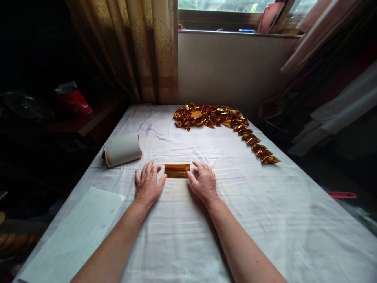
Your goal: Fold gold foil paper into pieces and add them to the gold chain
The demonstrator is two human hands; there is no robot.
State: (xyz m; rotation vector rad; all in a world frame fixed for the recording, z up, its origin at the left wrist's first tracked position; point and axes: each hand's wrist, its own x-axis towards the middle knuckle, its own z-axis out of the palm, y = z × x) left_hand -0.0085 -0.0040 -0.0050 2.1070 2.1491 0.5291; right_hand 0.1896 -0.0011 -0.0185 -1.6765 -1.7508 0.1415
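A folded strip of gold foil paper (176, 170) lies flat on the white cloth (265, 204) between my two hands. My left hand (148, 183) rests palm down at the strip's left end, fingers stretched out, its thumb touching the paper's edge. My right hand (204, 181) rests at the right end with fingers curled down onto the cloth and thumb against the paper. At the far side a heap of folded gold foil pieces (209, 116) trails off to the right in a row (257, 145).
A roll of pale paper (122, 149) lies left of my hands. A lined white sheet (73, 236) sits at the near left edge. Curtain and window sill stand behind; dark clutter and a red bag (73, 100) to the left, draped fabric to the right.
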